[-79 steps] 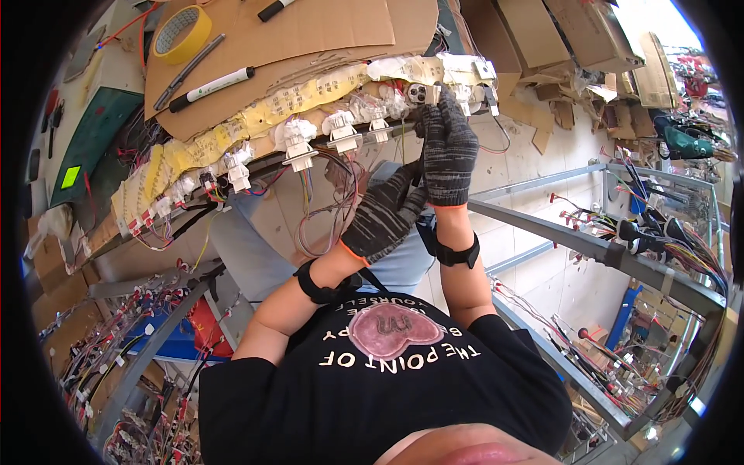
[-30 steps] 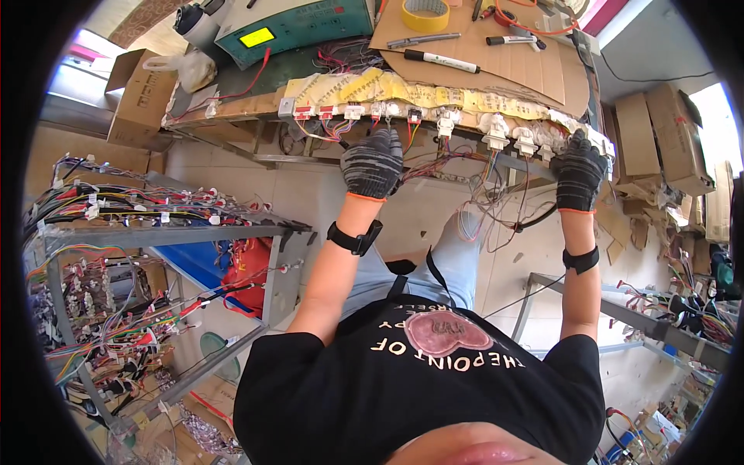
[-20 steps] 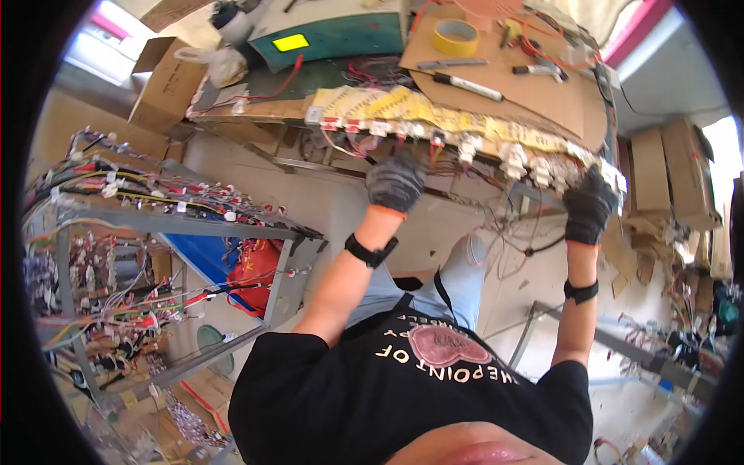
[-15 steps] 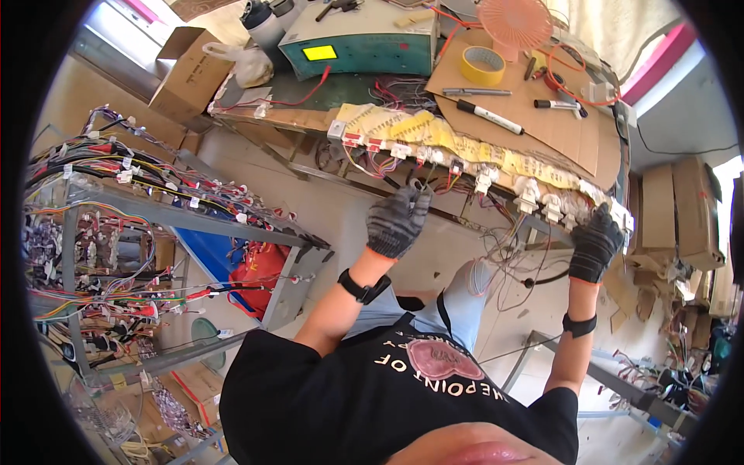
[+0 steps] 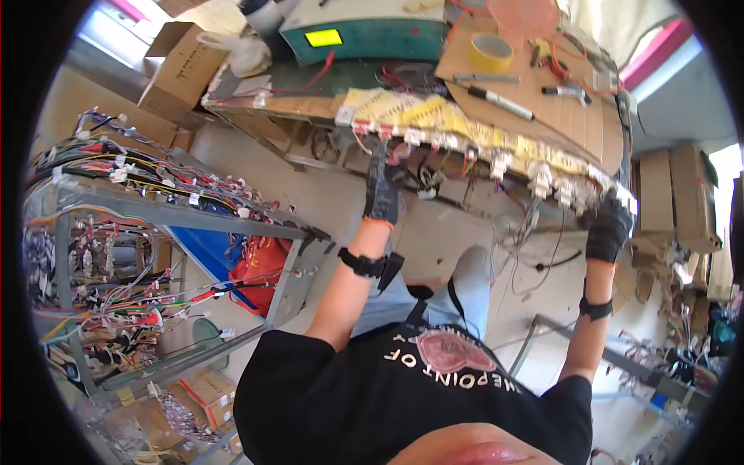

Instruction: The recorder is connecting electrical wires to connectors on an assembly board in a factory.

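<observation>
Two gloved hands were raised to the near edge of a cluttered counter [image 5: 542, 101], where a wire harness [image 5: 465, 143] was strung along white connectors. The left hand [image 5: 382, 190] was closed on wires near its left end; the right hand [image 5: 608, 226] was clenched at its right end. A wire-laden metal rack [image 5: 155, 201] was seen left.

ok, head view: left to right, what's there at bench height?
Metal rack of wire harnesses → cardboard box → teal machine → left hand → yellow tape roll → black marker → right hand → stacked cardboard boxes.
</observation>
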Demonstrator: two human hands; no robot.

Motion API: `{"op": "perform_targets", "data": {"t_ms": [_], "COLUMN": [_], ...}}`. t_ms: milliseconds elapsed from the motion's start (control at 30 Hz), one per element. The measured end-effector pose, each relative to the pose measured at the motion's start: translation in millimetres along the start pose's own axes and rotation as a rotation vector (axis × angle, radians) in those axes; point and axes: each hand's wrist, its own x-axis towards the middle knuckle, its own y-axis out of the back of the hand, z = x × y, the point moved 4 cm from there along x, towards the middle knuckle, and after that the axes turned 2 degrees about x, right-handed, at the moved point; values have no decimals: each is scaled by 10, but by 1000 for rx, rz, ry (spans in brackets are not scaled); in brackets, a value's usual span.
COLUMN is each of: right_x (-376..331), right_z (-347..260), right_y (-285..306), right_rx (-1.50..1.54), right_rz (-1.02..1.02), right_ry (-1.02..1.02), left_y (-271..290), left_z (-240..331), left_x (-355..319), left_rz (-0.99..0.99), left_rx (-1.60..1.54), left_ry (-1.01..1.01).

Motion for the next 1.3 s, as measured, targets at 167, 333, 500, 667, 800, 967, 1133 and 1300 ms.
{"op": "perform_targets", "data": {"t_ms": [167, 333, 500, 667, 800, 967, 1133, 1300], "right_x": [46, 31, 4, -9, -4, 16, 5, -1], "right_z": [-20, -3, -18, -20, 6, -2, 10, -7], "right_y": [59, -19, 14, 44, -33, -38, -3, 20], "right_rx": [-136, -130, -118, -144, -163, -152, -125, -111], "right_rz": [-60, -76, -82, -33, -36, -2, 33, -10], "right_ry": [27, -2, -11, 0, -7, 2, 19, 6], "left_y": [-246, -168, -42, -54, -88, -114, -320, -211], "left_z": [76, 1, -49, -47, -43, -50, -30, -44], "left_x": [-133, -24, 27, 20, 55, 120, 0, 59], "left_rz": [52, 79, 134, 37, -29, -104, -184, -53], "left_rx": [80, 112, 137, -23, -131, -134, -153, 77], "left_ry": [14, 16, -16, 26, 37, -28, -175, -393]}}
